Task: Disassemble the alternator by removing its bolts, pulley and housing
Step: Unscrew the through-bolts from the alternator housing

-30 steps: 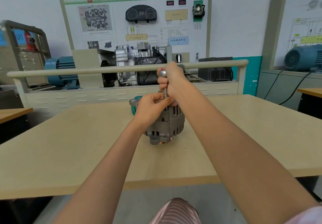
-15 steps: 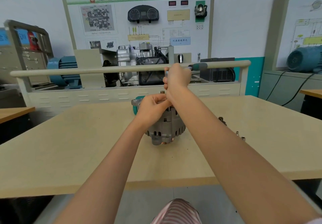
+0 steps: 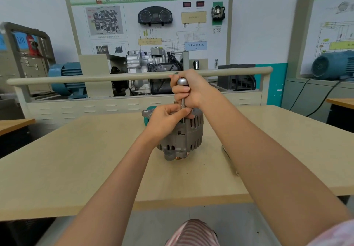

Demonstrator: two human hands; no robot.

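Note:
A grey alternator (image 3: 184, 140) stands pulley-down in the middle of the beige table (image 3: 76, 159). A silver socket wrench (image 3: 181, 82) stands upright over the top of the housing. My right hand (image 3: 193, 88) grips its head and shaft from above. My left hand (image 3: 168, 118) rests on the alternator's top and pinches the lower end of the wrench shaft. The bolt under the socket is hidden by my fingers. A copper-coloured ring shows under the alternator's base.
A teal object (image 3: 146, 119) sticks out behind the alternator. A slim metal tool (image 3: 229, 159) lies on the table beside my right forearm. A beige rail (image 3: 95, 77) and a training bench with an engine and blue motors stand behind the table.
My right hand turned the wrench: its handle stuck out to the right half a second ago, and now only the round silver head shows. My left hand stayed on the alternator.

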